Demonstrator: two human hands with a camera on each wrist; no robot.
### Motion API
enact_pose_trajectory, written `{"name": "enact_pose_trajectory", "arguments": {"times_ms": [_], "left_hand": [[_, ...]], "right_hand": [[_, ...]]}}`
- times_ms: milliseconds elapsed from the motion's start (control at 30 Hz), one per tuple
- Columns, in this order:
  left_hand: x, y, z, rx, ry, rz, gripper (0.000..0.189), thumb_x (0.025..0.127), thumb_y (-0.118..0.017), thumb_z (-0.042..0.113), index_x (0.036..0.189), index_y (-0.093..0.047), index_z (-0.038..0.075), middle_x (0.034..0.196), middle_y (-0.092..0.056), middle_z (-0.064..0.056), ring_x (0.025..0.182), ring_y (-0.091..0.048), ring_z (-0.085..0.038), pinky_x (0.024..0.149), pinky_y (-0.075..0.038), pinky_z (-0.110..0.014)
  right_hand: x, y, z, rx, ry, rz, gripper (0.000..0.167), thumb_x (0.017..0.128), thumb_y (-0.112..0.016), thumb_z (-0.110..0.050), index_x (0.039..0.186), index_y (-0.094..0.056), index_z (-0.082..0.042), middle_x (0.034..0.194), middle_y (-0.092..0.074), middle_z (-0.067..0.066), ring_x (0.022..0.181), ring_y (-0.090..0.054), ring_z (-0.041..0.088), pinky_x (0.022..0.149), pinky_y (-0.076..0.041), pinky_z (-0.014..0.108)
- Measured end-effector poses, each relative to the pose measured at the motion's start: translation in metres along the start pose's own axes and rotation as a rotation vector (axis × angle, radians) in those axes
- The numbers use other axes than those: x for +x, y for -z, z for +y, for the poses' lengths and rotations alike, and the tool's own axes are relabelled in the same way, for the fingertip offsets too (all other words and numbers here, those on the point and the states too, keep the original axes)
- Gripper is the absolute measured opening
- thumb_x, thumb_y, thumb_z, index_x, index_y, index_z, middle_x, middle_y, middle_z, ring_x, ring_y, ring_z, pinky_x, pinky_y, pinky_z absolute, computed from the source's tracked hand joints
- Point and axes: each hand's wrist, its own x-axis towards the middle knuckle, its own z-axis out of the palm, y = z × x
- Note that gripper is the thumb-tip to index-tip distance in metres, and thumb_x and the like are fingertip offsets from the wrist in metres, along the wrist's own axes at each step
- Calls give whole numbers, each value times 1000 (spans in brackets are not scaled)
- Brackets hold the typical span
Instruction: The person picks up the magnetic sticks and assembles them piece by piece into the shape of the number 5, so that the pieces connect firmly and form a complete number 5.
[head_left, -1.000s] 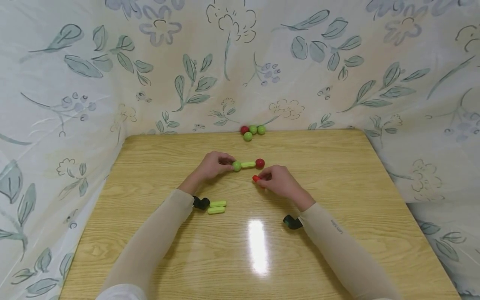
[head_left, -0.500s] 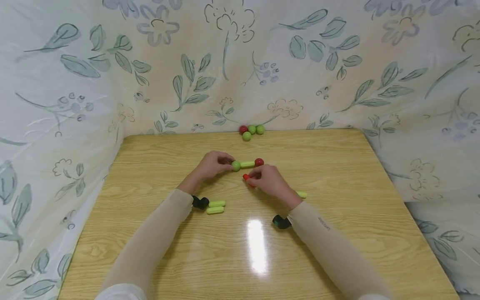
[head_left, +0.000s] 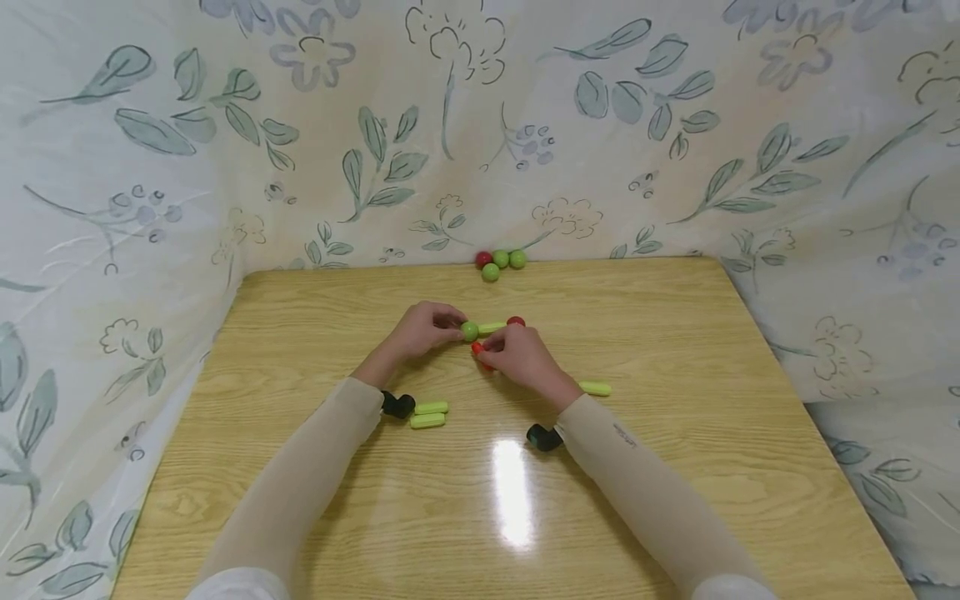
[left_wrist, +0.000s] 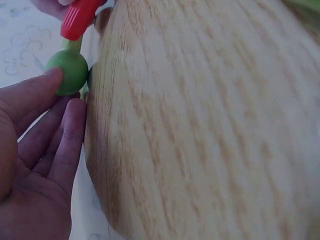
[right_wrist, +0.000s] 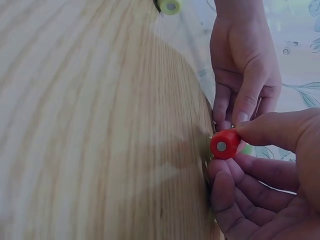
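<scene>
My left hand [head_left: 427,330] pinches a green ball [head_left: 469,332] between thumb and fingers, low over the table. From that ball a yellow-green magnetic stick [head_left: 491,328] runs right to a dark red ball [head_left: 516,321], partly hidden behind my right hand [head_left: 521,357]. Thumb and fingers of the right hand pinch a red magnetic stick [right_wrist: 225,143]; a round silvery disc shows in its near end. In the left wrist view, the red stick [left_wrist: 80,19] overlaps the yellow-green one, just beyond the green ball [left_wrist: 68,71].
Two yellow-green sticks [head_left: 429,415] lie side by side near the left wrist, and another stick [head_left: 596,389] lies right of the right wrist. Several green and red balls [head_left: 491,272] cluster at the table's back edge. Floral cloth [head_left: 465,167] hangs behind.
My right hand has moved left with the red stick, up close to the green ball, and now covers part of the red ball. A stick behind the right wrist has come into view.
</scene>
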Motion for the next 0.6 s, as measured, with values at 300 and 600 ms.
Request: {"name": "enact_pose_trajectory", "arguments": {"times_ms": [300,600], "left_hand": [[1,1,-1,7,-52,-12,30,101,-80,14,131,-79,10,120,-78,-4,110,-71,-22,101,-55,-43],[3,1,-3,15,-69,-22,30,102,-79,14,131,-79,11,122,-78,-3,112,-71,-22,102,-55,-43]], "right_hand": [[7,-4,-6,0,-9,37,19,99,-83,-25,101,-85,-6,90,-78,-1,74,-68,12,65,-54,28],[9,-8,-7,34,-36,59,15,99,-82,-22,99,-84,-7,81,-76,-3,68,-67,13,60,-51,27]]}}
